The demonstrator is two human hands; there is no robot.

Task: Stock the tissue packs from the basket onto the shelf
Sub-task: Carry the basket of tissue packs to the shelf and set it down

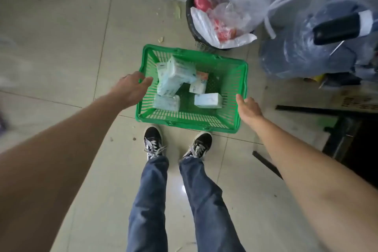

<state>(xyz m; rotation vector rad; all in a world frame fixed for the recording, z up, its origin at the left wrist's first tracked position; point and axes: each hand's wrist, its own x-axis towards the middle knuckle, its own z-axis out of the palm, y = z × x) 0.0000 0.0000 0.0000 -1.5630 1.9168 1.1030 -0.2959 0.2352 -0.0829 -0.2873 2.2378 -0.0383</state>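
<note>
The shelf named in the task cannot be identified for certain: at the right edge a dark frame [337, 135] is cut off by the picture border, and what it carries is lost in shadow. The whole view is slightly blurred, so print on the packs is unreadable. The far left edge shows only smeared shapes.

A green basket [235, 96] sits on the tiled floor [61, 47], just ahead of two black shoes [153, 141]. Inside it lie several pale tissue packs [176, 77]: a heap of them leaning on each other at the left and middle, one lying flat at the near left, and one pack [208, 100] lying apart at the right. A small one with an orange top is half hidden behind the heap. The exact count cannot be told.

The left hand [131, 90] is over the basket's left rim, palm down, fingers [146, 81] loosely spread and empty; whether they touch the rim is unclear. The right hand [248, 108] is just beside the right rim, fingers [239, 99] straight and apart, holding nothing.

Beyond the basket stands a black bin [192, 16] lined with a clear bag of rubbish. To its right is a grey plastic-wrapped bundle [296, 51], with a black handle-like thing on it, partly cut off.
</note>
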